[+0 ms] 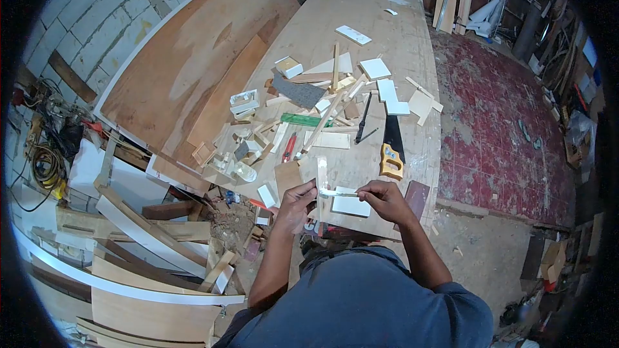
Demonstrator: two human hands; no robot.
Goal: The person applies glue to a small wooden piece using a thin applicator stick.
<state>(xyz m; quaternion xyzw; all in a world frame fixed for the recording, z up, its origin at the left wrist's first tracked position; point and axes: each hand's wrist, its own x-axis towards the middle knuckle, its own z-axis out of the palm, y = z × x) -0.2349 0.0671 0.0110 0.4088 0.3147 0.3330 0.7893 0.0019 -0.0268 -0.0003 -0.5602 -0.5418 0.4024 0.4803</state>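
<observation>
My left hand [295, 209] is closed on a narrow pale wood strip [322, 171], held upright at the near edge of the work table. My right hand [387, 201] pinches a thin stick [346, 194] whose far end carries a white paste-like blob [327, 192]. That blob lies against the face of the strip. Below the stick, a white rectangular board piece [351, 205] rests on the table [387, 45]. A brown wood block [417, 197] is just right of my right hand.
A handsaw [391, 162] with a yellow handle lies beyond my right hand. Wood offcuts, a red utility knife [289, 148], a green strip [300, 120] and a grey abrasive sheet [298, 92] are heaped mid-table. A large wooden panel [187, 58] leans at left.
</observation>
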